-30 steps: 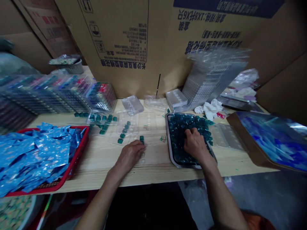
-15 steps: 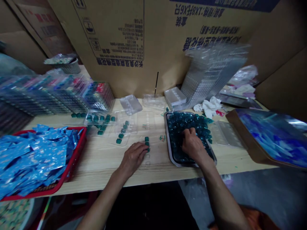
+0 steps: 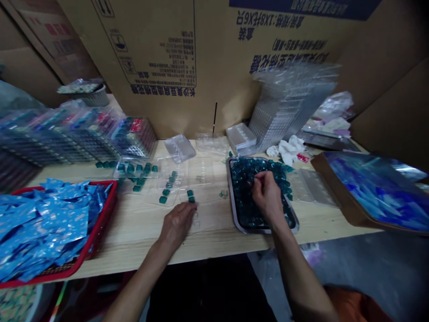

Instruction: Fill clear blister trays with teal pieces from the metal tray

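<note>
My right hand is pinched above a heap of glossy teal cubes in a grey-rimmed metal tray, and its fingertips hide whatever lies between them. My left hand rests on the light wooden table at the near edge of a clear plastic blister tray. Just beyond its fingertips sit a couple of teal cubes. A short diagonal row of teal cubes lies farther left in the clear plastic.
A red basket of blue foil sachets stands at the left, behind it stacked filled blister trays. Empty clear trays lean at the back right beside crumpled white tissue. A blue foil-lined box lies right; cardboard cartons form the back wall.
My right hand has risen slightly and pinched together over the heap. My left hand has shifted a little back from the cubes, and the whole view has drifted sideways.
</note>
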### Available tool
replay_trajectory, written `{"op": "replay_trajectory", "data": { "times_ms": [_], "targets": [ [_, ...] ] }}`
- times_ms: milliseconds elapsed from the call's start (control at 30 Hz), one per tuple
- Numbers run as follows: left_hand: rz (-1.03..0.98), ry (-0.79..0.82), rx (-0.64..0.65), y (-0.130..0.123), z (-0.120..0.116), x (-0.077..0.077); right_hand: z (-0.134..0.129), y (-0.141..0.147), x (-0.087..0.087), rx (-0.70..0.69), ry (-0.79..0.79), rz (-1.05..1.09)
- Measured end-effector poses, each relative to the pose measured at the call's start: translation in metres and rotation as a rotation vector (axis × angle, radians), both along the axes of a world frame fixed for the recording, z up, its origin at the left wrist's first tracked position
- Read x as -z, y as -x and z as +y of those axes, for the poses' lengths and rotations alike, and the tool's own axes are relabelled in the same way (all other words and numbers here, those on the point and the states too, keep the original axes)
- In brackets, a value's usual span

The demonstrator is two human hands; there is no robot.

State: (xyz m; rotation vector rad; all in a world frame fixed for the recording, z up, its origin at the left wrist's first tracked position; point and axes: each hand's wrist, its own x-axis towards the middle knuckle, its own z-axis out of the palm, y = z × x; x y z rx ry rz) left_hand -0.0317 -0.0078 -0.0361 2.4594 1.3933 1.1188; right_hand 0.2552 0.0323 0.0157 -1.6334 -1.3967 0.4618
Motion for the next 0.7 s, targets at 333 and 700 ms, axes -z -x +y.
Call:
{"op": "replay_trajectory", "data": {
  "times_ms": [333,700],
  "targets": [
    [-0.864,0.663,-0.083,-0.047,-0.012,-0.066,-0.029,0.092,-0.005,-0.635,-0.004,0.38],
    [-1.224,0.81,-0.095,-0.035,-0.009,-0.065,-0.027,0.111,0.01,-0.598,0.063,0.374]
  ]
}}
